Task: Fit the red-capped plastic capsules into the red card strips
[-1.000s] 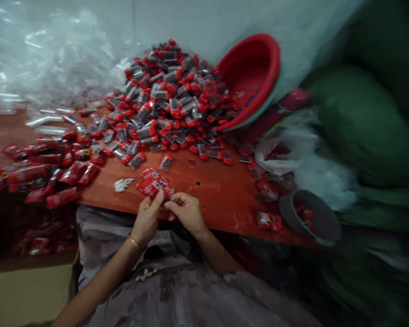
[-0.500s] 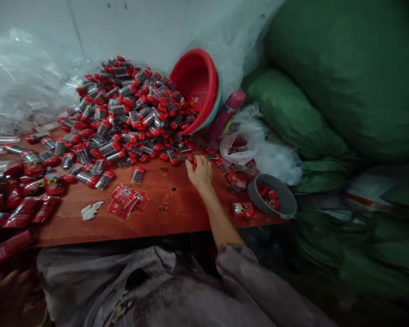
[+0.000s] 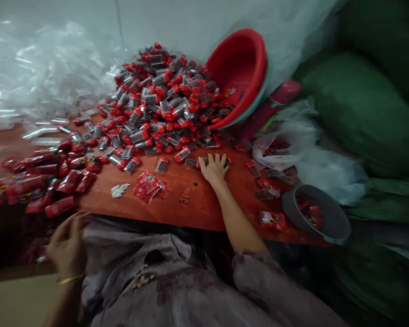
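My right hand (image 3: 214,169) reaches over the orange tabletop (image 3: 204,204), its fingers spread on small dark-and-red packets (image 3: 192,162) at the foot of a large heap. The heap (image 3: 163,104) is made of small clear containers with dark contents and red ends. Low on the left, my left hand (image 3: 68,245) hangs just off the table's front edge, slightly blurred, fingers loosely bent and apart, with nothing visible in it. Near it lies a pile of shiny red wrapped packs (image 3: 59,179). Between the hands sits a small stack of flat red cards (image 3: 150,186).
A tilted red basin (image 3: 240,68) leans at the heap's right. Beside it are a pink bottle (image 3: 279,97), a white plastic bag (image 3: 313,150) and a grey bowl (image 3: 336,218) holding red pieces. Clear plastic (image 3: 47,72) is piled at left; green sacks (image 3: 364,95) stand at right.
The view has swung left, so the table appears further right. My left hand has risen from the dark lower-left corner to near the table edge. My right hand's fingers have spread over the packets.
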`<state>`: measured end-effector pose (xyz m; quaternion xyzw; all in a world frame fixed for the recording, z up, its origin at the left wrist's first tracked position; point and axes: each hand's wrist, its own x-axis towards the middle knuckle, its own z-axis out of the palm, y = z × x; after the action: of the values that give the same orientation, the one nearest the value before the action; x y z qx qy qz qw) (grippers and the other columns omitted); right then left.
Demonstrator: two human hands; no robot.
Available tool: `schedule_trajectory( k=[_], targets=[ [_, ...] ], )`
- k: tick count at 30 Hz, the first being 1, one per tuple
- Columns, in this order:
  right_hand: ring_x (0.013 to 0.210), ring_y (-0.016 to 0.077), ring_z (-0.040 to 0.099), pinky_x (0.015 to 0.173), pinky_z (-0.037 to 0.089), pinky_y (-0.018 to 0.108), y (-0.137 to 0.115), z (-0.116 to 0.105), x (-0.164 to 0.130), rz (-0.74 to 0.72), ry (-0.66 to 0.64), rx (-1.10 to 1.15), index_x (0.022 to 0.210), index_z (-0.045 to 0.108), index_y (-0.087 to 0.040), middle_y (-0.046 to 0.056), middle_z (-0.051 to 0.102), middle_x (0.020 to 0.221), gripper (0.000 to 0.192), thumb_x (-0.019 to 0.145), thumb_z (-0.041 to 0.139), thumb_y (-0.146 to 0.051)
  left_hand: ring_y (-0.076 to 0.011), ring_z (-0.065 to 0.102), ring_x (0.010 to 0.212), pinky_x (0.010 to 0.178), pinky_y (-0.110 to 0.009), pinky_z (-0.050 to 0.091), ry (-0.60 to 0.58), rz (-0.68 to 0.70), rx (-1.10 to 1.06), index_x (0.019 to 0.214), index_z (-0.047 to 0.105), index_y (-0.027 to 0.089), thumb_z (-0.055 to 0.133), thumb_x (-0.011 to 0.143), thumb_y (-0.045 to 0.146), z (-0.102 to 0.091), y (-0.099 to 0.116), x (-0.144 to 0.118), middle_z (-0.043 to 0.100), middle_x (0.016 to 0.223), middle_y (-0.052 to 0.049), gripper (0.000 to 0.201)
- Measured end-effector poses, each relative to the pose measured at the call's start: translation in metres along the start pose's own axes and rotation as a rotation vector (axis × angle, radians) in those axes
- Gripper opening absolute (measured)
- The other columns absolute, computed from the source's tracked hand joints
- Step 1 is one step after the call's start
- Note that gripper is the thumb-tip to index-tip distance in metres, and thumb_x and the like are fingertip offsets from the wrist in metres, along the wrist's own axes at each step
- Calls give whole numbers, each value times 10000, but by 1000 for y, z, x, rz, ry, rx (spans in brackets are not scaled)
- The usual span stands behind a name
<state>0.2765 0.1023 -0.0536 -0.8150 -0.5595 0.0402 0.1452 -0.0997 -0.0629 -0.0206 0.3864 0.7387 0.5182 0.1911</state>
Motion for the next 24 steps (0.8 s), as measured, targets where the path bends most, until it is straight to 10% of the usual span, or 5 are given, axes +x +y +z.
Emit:
schedule_trajectory(
  k=[5, 9, 24],
  targets=[
    [1379, 420, 102, 1002, 186, 688, -35, 3, -48, -118, -82, 23, 1355, 418, -129, 193, 281, 1478, 630, 906, 286, -551, -264, 575, 1111, 1006, -435, 388, -405, 621, 290, 952, 710, 210, 542, 834, 341, 86, 27, 1, 673, 1141, -94, 243],
    [1389, 408, 89, 1003, 192, 685, -45, 7, -64, -158, -97, 47, 1377, 381, -121, 209, 226, 1500, 615, 912, 293, -514, -347, 364, 1323, 1070, -533, 254, -476, 662, 538, 1054, 688, 210, 523, 854, 318, 121, 43, 13, 558, 1317, -117, 281],
    [1202, 283, 467, 1034, 281, 536, -50, -2, -82, -401, 341, 379, 1051, 642, -164, 152, 596, 1212, 337, 882, 452, -385, -318, 439, 1281, 1067, -559, 239, -356, 632, 459, 944, 729, 273, 547, 847, 370, 127, 27, 22, 650, 1194, -73, 228]
  ],
)
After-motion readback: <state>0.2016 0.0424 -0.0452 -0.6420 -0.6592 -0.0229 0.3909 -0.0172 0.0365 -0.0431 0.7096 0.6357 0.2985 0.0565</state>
